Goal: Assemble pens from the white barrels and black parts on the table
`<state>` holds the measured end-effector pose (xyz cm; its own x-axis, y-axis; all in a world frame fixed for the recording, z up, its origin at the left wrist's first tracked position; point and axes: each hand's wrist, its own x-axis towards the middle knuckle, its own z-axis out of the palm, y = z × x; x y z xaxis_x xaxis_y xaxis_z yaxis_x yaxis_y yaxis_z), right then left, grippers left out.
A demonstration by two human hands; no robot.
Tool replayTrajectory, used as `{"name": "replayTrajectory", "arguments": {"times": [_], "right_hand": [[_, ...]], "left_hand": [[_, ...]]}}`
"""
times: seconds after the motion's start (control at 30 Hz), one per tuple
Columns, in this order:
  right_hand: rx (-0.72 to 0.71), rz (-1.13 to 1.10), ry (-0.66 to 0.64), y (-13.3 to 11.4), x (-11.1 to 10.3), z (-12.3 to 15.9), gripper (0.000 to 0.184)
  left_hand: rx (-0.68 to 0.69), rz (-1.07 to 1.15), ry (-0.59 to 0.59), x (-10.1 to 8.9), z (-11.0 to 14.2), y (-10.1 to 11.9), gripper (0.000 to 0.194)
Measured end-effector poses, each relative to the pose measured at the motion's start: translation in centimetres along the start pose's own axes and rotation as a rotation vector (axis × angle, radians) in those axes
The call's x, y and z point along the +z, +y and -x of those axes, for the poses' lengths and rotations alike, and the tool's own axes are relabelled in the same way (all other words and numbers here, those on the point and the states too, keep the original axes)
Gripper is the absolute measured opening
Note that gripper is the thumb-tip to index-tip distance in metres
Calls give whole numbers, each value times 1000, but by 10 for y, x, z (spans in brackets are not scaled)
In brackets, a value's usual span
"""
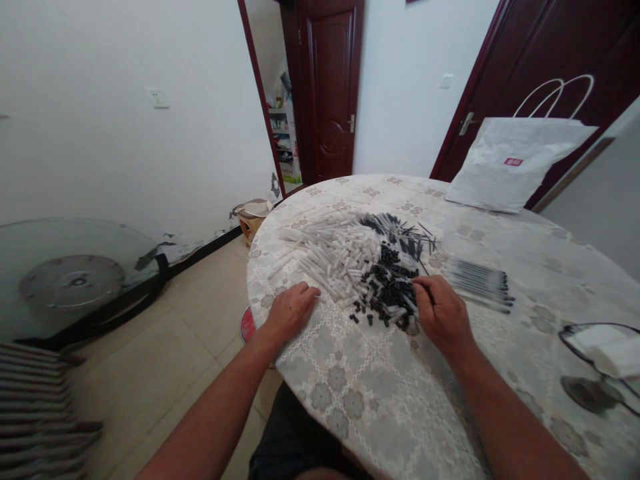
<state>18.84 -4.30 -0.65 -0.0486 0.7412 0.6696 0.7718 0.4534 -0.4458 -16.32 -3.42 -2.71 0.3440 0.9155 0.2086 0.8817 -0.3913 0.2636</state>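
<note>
My left hand (295, 305) rests on the table with its fingers curled, by the near edge of a heap of thin white tubes (330, 250). Whatever its fingertips hold, if anything, is hidden. My right hand (444, 312) pinches what looks like a thin pen part at the right side of a pile of small black caps (387, 287); most of it is hidden. Behind the caps lie loose thin black sticks (395, 230), like pen refills. Right of my right hand, several slim clear pens with dark ends (480, 280) lie side by side in a row.
A patterned cloth covers the round table (350, 387). A white paper bag (515, 163) stands at the back right. Eyeglasses (593, 363) and white tissue (613, 350) lie at the right. A glass disc (75, 280) leans on the wall at left, near a slatted seat (40, 407).
</note>
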Motion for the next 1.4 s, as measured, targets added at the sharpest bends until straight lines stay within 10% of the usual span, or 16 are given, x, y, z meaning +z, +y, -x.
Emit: {"name": "replayTrajectory", "arguments": {"times": [0.17,0.43,0.7,1.13,1.4], "right_hand": [[-24,10,9,5,1,1,17],[-46,-3,-7,3,2,2,18],[-40,-16,-8,4,3,3,17],[-25,-26,-45,6,7,4,17],[-18,-24,-82,4,8,5,17]], "left_hand": [[-288,-128,441,-16,-5,-36,36],[-534,-201,124,-26,-26,-78,32],[-634,54,50,-33,-18,-62,14],[-699,1073,-21,-14,-15,-5,13],[-569,982,40,-3,-41,-9,14]]}}
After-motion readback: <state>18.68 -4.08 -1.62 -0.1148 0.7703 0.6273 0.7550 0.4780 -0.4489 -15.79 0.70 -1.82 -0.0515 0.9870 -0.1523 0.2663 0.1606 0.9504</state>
